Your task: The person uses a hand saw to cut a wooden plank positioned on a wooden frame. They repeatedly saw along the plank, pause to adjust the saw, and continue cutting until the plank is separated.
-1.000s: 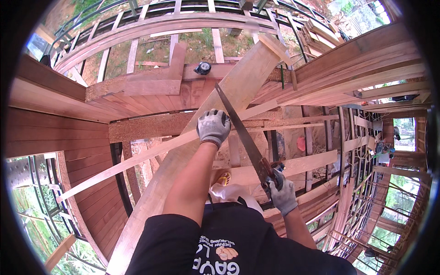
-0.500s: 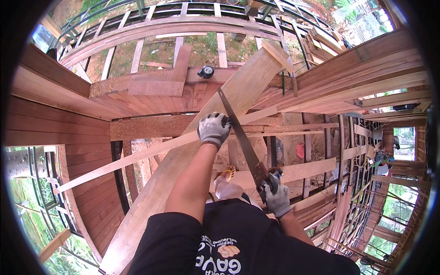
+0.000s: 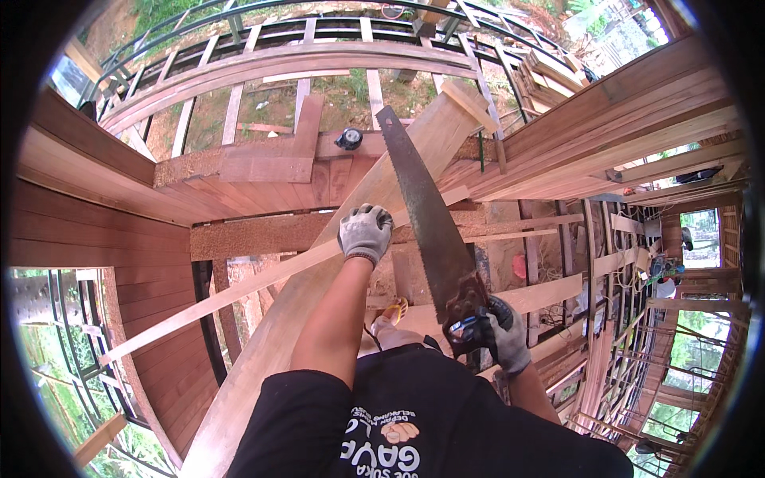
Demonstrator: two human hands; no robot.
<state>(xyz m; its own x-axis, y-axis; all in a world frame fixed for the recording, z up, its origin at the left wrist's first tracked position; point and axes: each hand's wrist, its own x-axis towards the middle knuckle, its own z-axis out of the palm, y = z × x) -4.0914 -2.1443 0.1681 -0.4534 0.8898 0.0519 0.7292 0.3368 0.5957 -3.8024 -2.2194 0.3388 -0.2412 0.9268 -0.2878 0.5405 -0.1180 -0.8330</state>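
My gloved left hand (image 3: 365, 233) is closed over a thin wooden strip (image 3: 280, 271), which crosses a long, wide board (image 3: 456, 121) diagonally. In my gloved right hand (image 3: 507, 338) is the handle of a handsaw (image 3: 425, 215), below and right of my left hand. The saw's toothed blade shows broad side on, pointing up past my left fingers over the board and strip; whether it touches them is unclear. A short batten (image 3: 470, 107) lies across the board's far end.
A tape measure (image 3: 348, 139) lies on planks beyond the board. Open framing joists (image 3: 366, 80) span soil at the top. Plank walls (image 3: 96, 227) stand on both sides. Stacked offcuts (image 3: 542, 80) sit top right. My sandalled foot (image 3: 392, 311) shows among the joists below, with cables at right.
The saw has moved up and forward and turned so more of its blade face shows; its tip is higher. My right hand has shifted slightly right. My left hand stays on the strip.
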